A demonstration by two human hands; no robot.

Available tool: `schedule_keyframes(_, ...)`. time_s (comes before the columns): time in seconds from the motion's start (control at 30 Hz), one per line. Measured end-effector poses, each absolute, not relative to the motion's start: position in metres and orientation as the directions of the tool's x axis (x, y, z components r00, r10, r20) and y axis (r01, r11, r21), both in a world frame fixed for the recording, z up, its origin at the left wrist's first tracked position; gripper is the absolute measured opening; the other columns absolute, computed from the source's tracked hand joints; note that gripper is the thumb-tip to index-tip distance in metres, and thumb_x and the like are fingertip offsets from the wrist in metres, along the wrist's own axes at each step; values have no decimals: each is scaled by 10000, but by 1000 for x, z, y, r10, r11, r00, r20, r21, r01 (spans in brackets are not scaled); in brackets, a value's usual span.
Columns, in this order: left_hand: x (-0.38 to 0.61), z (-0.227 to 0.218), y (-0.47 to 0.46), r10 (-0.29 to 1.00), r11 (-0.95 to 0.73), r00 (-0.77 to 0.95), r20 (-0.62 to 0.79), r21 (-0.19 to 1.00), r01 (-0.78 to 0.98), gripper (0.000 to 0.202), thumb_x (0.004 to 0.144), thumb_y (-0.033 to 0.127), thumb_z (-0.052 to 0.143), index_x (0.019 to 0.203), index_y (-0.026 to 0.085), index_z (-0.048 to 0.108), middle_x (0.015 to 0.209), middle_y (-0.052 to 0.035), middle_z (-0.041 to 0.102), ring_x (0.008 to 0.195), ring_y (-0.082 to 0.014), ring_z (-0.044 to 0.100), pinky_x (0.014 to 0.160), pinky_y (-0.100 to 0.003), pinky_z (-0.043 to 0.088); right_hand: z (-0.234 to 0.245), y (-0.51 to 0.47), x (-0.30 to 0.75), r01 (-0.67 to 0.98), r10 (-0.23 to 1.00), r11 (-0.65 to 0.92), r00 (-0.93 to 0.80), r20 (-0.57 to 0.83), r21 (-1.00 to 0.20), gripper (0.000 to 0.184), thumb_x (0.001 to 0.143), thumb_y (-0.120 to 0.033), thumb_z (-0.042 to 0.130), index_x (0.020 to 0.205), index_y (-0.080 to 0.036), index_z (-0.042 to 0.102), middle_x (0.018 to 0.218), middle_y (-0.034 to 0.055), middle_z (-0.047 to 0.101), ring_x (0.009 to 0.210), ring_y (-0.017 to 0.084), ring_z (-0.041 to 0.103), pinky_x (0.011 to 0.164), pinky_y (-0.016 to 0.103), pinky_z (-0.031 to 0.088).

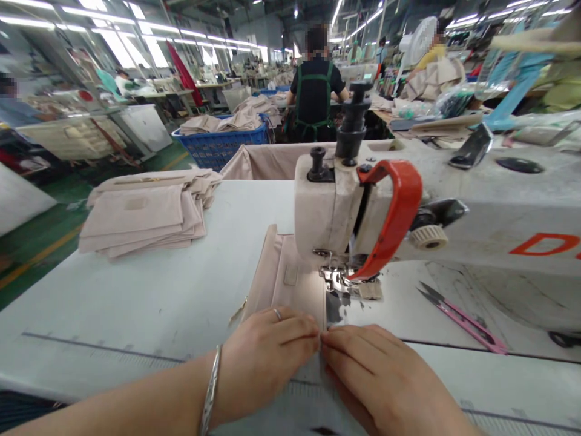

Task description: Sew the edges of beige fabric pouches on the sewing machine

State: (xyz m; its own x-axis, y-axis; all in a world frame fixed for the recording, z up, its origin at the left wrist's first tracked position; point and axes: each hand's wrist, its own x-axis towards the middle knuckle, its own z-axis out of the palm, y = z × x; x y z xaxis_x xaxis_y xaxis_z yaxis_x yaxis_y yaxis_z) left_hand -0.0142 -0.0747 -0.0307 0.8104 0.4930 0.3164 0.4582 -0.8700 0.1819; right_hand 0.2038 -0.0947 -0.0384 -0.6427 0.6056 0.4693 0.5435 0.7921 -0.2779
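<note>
A beige fabric piece point(290, 277) with a small rectangular patch lies on the white table, its right edge running up to the presser foot point(334, 280) of a sewing machine point(318, 212). My left hand point(267, 339), with a ring and a silver bangle, presses on the near part of the fabric, fingers bent together. Close beside it, my right hand point(379, 369) pinches the fabric's right edge just below the presser foot. The fingertips of both hands nearly meet there. A gold-coloured zipper pull point(238, 310) shows at the fabric's left side.
Pink-handled thread snips point(463, 318) lie on the machine bed at right. A stack of beige fabric pieces point(145, 212) sits at the table's far left. Beyond are a blue basket point(222, 145) of fabric and a person point(318, 85) in a green-strapped apron, back turned.
</note>
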Motion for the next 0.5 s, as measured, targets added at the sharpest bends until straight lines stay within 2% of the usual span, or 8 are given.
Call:
schedule_keyframes(0.07, -15, -30, -67, 477, -879, 811, 340, 170, 446, 209, 964, 117, 444, 1082, 114, 617, 1062, -54, 684, 1079, -136, 603, 1013, -259, 490, -37, -87, 204, 534, 611, 791, -660, 438, -298, 203, 921, -117, 466, 950, -158, 662, 947, 67, 689, 875, 196, 639, 773, 345, 554)
schedule_keyframes(0.17, -13, -28, -57, 472, -881, 800, 372, 162, 444, 221, 972, 106, 422, 1058, 99, 625, 1025, -64, 692, 1057, -142, 614, 1001, -262, 487, -38, -77, 204, 540, 625, 781, -678, 387, -314, 183, 893, -117, 513, 996, -166, 656, 948, 58, 682, 859, 208, 632, 777, 374, 550)
schedule_keyframes(0.4, -10, -32, -33, 443, -890, 788, 427, 102, 445, 262, 990, 136, 378, 1034, 113, 635, 1008, -60, 706, 1018, -153, 629, 963, -281, 497, -36, -61, 204, 613, 633, 766, -665, 396, -194, 259, 836, -124, 548, 1076, -142, 644, 973, 82, 688, 817, 234, 643, 679, 377, 556)
schedule_keyframes(0.5, -9, -33, -24, 473, -873, 767, 433, 112, 475, 251, 986, 150, 393, 1030, 130, 639, 1028, -58, 701, 1006, -158, 631, 943, -283, 502, -36, -56, 203, 652, 656, 738, -629, 417, -177, 255, 854, -139, 523, 1079, -155, 643, 1029, 94, 677, 832, 243, 644, 697, 390, 554)
